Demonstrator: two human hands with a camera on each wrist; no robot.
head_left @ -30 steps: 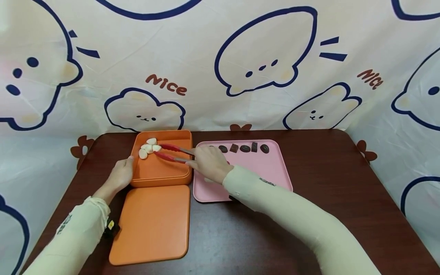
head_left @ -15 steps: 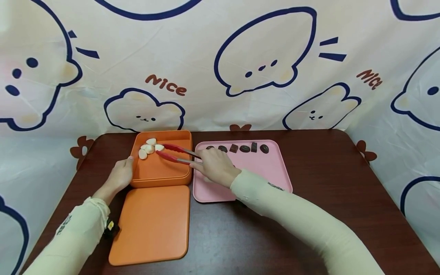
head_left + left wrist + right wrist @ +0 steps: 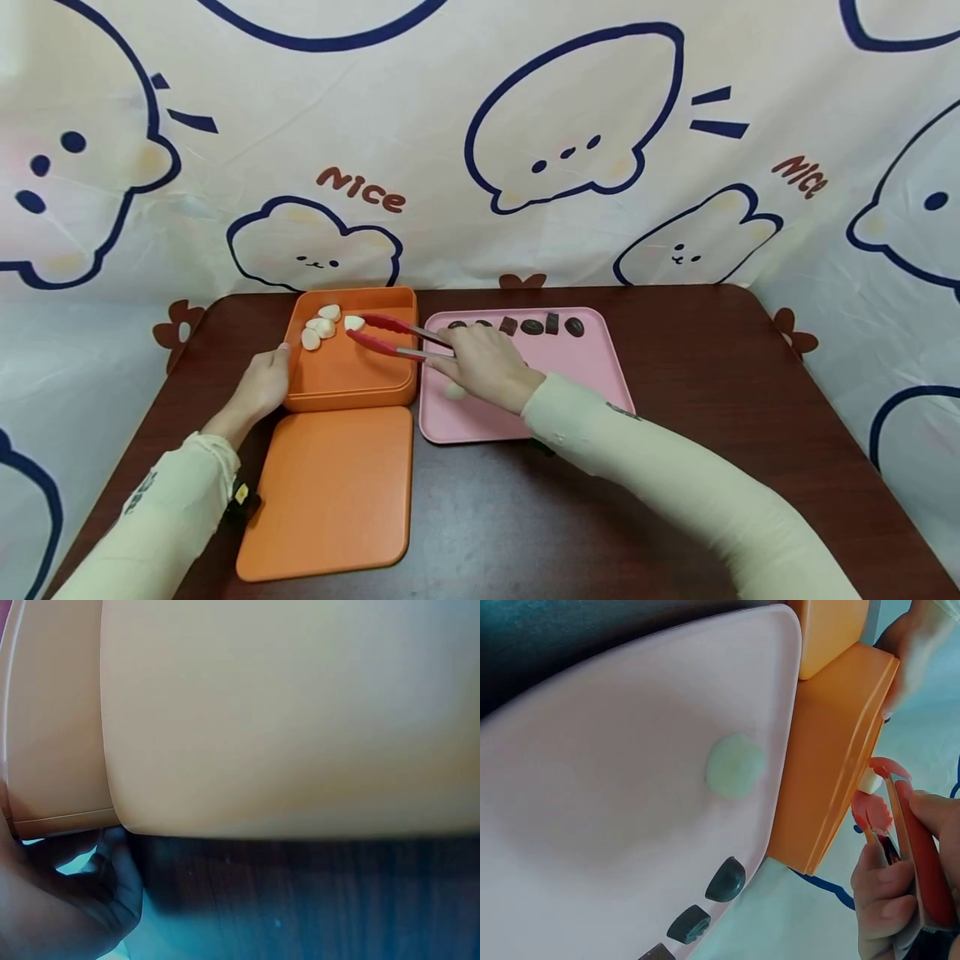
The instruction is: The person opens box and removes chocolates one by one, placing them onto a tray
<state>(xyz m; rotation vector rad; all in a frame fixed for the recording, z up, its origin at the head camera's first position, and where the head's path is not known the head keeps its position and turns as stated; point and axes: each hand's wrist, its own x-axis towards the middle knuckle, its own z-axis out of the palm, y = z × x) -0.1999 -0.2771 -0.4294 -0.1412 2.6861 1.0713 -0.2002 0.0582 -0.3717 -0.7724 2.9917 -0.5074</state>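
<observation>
My right hand (image 3: 487, 362) grips a pair of tongs (image 3: 922, 877) with red tips and metal arms. Between the tips, over the orange box (image 3: 348, 379), is a white chocolate-like piece (image 3: 354, 322); in the right wrist view it shows partly behind them. Several more white pieces (image 3: 322, 327) lie clustered at the box's left back. My left hand (image 3: 262, 385) holds the box's left side, thumb at the rim; in the left wrist view its fingers (image 3: 120, 874) are bent at the box's lower corner.
A pink tray (image 3: 577, 375) stands right of the box. Dark chocolates (image 3: 532, 327) line its back edge, and one pale round piece (image 3: 735, 765) lies near its left edge. An orange lid (image 3: 330, 492) lies in front of the box on the dark table (image 3: 697, 375).
My right hand and the tongs have drawn slightly right, and the white piece between the tips has come away from the cluster. The left hand stays on the box.
</observation>
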